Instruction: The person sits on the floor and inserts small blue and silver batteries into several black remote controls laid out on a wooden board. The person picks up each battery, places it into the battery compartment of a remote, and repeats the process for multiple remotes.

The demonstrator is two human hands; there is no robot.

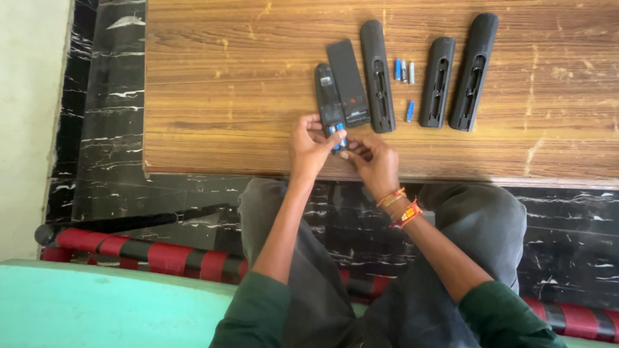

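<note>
Black plastic remote [328, 98] lies back-up near the wooden table's [225, 96] front edge, battery bay open, two blue cells [338, 136] at its near end. Long axis runs roughly 12 to 6, near end toward the person, top tilted slightly to 11. Left hand [308, 147] pinches the remote's lower end; right hand [373, 161] has fingertips curled on the cells from 4 o'clock. Judged light, rigid, smooth shell, a bit slippery; best held by the long side edges. Cells small, round, likely to roll. At 1 o'clock lies a loose cover [348, 82], then three more open remotes [378, 76] and spare cells [404, 71] toward 2–3 o'clock.
</note>
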